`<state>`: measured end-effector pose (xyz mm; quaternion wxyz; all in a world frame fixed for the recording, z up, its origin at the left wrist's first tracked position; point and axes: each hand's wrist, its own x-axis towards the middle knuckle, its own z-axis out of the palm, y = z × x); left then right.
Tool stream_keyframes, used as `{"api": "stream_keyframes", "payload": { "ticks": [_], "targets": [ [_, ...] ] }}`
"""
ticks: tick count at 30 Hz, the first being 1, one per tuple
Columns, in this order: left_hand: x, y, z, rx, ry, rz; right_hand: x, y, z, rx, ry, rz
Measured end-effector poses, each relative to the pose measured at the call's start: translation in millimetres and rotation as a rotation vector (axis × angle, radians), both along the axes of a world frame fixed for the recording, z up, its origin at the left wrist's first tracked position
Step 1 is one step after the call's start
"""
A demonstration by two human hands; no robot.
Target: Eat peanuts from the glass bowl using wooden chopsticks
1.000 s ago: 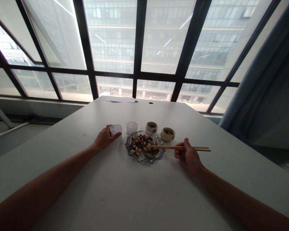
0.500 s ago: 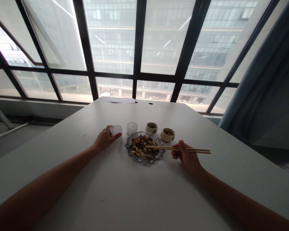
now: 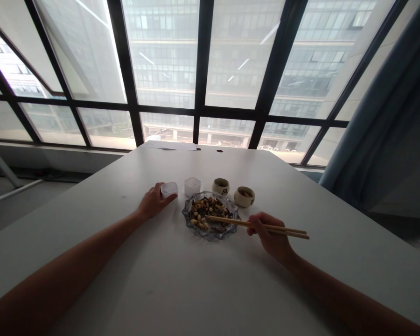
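My left hand (image 3: 154,201) is wrapped round a small translucent plastic cup (image 3: 169,190) that stands on the table. In my right hand (image 3: 270,234) is a pair of wooden chopsticks (image 3: 243,223), their tips down among the nuts. A scalloped glass dish (image 3: 212,236) holds a mix of pistachios, seeds and other nuts (image 3: 205,211). Whether the tips pinch a nut is too small to tell. Just behind the dish stand a second translucent cup (image 3: 192,186) and two cream ceramic cups, one (image 3: 220,186) with a dark character, the other (image 3: 244,197) with some nuts inside.
The white table (image 3: 161,280) stretches toward a wall of black-framed windows (image 3: 199,112). Sheets of paper (image 3: 170,145) lie at its far edge, near two dark round holes. A blue-grey curtain (image 3: 367,126) hangs on the right.
The chopstick tips have shifted left and slightly down within the dish, and their rear ends have dropped lower. My left hand stays at the plastic cup.
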<state>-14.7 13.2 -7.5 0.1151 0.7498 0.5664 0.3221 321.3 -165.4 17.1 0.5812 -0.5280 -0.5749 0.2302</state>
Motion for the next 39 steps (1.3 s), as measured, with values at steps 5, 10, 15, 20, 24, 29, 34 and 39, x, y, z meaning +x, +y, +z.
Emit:
{"api": "stream_keyframes", "payload": {
  "ticks": [5,10,15,20,24,29,34,39],
  "targets": [
    [0,-1,0.8,0.013,0.011,-0.001,-1,-6,2.9,0.087,-0.201,0.011],
    [1,0,0.6,0.006,0.016,0.008,1,-7,9.8,0.173,-0.195,0.029],
    [1,0,-0.1,-0.001,0.018,0.01,-1,-5,22.8,0.158,-0.101,-0.014],
    [1,0,-0.1,0.003,0.021,0.007,-2,-3,30.3,0.034,-0.145,0.033],
    [2,0,0.7,0.008,0.022,0.005,-4,-7,30.1,-0.025,-0.258,0.14],
    [2,-1,1.5,0.0,0.029,0.017,-8,-10,29.3,0.006,-0.306,0.175],
    [2,-1,2.5,0.002,0.034,0.007,-7,-12,30.1,0.016,-0.264,0.143],
    [1,0,1.0,0.009,0.039,0.008,-3,2,19.6,-0.079,0.125,0.04]
  ]
}}
